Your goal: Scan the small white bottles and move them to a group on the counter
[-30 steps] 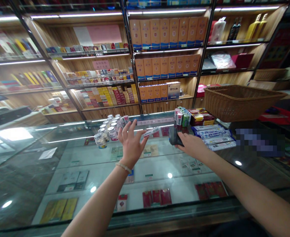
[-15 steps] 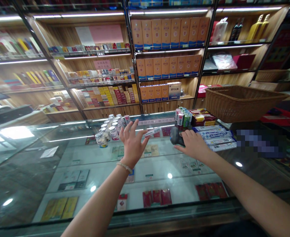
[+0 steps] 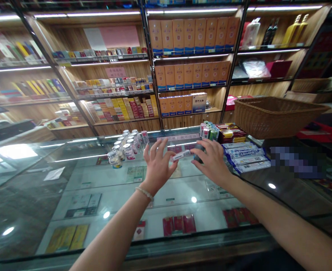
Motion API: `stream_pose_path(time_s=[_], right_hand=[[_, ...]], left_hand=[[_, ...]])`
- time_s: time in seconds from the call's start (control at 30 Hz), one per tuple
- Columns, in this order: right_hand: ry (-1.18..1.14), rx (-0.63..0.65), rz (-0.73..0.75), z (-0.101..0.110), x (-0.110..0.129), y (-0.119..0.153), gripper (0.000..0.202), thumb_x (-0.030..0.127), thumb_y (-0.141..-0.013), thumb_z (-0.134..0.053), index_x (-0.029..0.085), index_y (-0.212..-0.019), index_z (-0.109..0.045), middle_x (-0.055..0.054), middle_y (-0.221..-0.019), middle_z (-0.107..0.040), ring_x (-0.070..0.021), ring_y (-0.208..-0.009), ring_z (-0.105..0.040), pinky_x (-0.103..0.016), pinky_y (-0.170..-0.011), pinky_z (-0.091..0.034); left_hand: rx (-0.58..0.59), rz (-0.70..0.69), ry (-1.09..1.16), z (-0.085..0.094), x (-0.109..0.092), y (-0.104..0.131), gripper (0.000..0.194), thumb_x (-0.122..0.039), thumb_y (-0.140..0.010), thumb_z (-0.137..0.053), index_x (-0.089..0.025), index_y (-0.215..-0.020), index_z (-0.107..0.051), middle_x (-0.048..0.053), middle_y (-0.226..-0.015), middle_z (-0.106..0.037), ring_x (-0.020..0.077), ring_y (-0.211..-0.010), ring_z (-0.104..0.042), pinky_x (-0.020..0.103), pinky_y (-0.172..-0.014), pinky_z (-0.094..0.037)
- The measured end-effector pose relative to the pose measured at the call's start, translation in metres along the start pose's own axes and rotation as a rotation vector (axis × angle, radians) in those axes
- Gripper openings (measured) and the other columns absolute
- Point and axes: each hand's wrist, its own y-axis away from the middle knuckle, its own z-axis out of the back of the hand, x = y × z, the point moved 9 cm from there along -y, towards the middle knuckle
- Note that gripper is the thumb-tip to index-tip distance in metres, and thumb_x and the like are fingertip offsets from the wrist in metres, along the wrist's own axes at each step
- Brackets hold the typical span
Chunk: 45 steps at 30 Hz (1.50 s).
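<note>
Above the glass counter, my left hand pinches a small white stick-shaped pack with printing and a barcode on its side. A pale bead bracelet circles that wrist. My right hand is at the pack's other end, thumb and fingers apart. Its index fingertip meets or nearly meets the pack; I cannot tell which. Partly hidden behind my right hand, a dark handheld scanner lies on the counter.
Small jars stand left of my hands. Cans, blue-white packets and a wicker basket are at the right. Shelves behind carry orange boxes. Flat packs show under the glass.
My right hand has let go of the scanner and moved left to the white pack's end. My left hand has shifted slightly right with the pack.
</note>
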Motion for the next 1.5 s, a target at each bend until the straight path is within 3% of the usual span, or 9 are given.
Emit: stream_pose_path(time_s=[0.13,0.33,0.7,0.87,1.03,1.3,1.5], right_hand=[[0.015,0.040,0.026,-0.008,0.014,0.003,0.024,0.033,-0.094,-0.064,0.026,-0.116,-0.065,-0.012,-0.140,-0.056,-0.0309,-0.140,-0.039,-0.052,-0.113,-0.027],[-0.028,0.032,-0.005,-0.008,0.012,0.001,0.012,0.032,-0.095,-0.063,0.024,-0.103,-0.066,-0.011,-0.137,-0.060,-0.0289,-0.137,-0.043,-0.048,-0.111,-0.028],[-0.191,0.191,-0.152,-0.033,0.012,0.011,0.013,0.032,-0.093,-0.062,0.025,-0.100,-0.069,-0.012,-0.146,-0.056,-0.0309,-0.140,-0.041,-0.053,-0.112,-0.030],[-0.192,0.243,-0.186,-0.042,0.010,0.015,0.015,0.036,-0.095,-0.060,0.025,-0.095,-0.070,-0.011,-0.149,-0.053,-0.0309,-0.144,-0.038,-0.055,-0.114,-0.028],[-0.204,0.247,-0.186,-0.045,0.010,0.019,0.016,0.036,-0.095,-0.059,0.024,-0.094,-0.069,-0.012,-0.152,-0.051,-0.0313,-0.148,-0.034,-0.059,-0.117,-0.022],[-0.174,0.249,-0.125,-0.040,0.011,0.017,0.017,0.036,-0.093,-0.060,0.022,-0.094,-0.070,-0.014,-0.154,-0.050,-0.0329,-0.147,-0.035,-0.059,-0.118,-0.017],[-0.153,0.118,-0.175,-0.018,-0.001,0.008,0.023,0.033,-0.093,-0.056,0.024,-0.109,-0.070,-0.013,-0.150,-0.053,-0.0316,-0.145,-0.037,-0.054,-0.116,-0.024]], left_hand=[[0.010,-0.052,0.018,0.001,-0.016,0.000,0.010,-0.034,-0.086,-0.071,-0.025,-0.090,-0.069,0.009,-0.150,-0.056,0.0321,-0.140,-0.047,0.060,-0.123,-0.017],[0.025,-0.077,0.056,0.002,-0.026,0.001,0.011,-0.035,-0.087,-0.069,-0.024,-0.091,-0.068,0.008,-0.150,-0.057,0.0304,-0.140,-0.047,0.058,-0.125,-0.011],[0.171,0.125,0.196,-0.018,-0.014,0.005,0.017,-0.037,-0.086,-0.073,-0.029,-0.100,-0.073,0.006,-0.155,-0.051,0.0315,-0.143,-0.043,0.058,-0.124,-0.014],[0.225,0.179,0.213,-0.026,-0.006,0.007,0.032,-0.043,-0.083,-0.077,-0.029,-0.112,-0.072,0.009,-0.158,-0.046,0.0336,-0.144,-0.040,0.062,-0.122,-0.017],[0.273,0.216,0.225,-0.034,0.002,0.012,0.035,-0.046,-0.080,-0.079,-0.027,-0.108,-0.073,0.013,-0.156,-0.047,0.0363,-0.145,-0.039,0.067,-0.120,-0.019],[0.351,0.199,0.241,-0.044,-0.002,0.016,0.014,-0.038,-0.084,-0.076,-0.029,-0.095,-0.076,0.009,-0.153,-0.052,0.0351,-0.143,-0.041,0.072,-0.119,-0.018],[0.361,0.190,0.235,-0.046,-0.006,0.018,0.013,-0.037,-0.086,-0.073,-0.029,-0.095,-0.076,0.008,-0.154,-0.052,0.0347,-0.143,-0.042,0.071,-0.119,-0.017]])
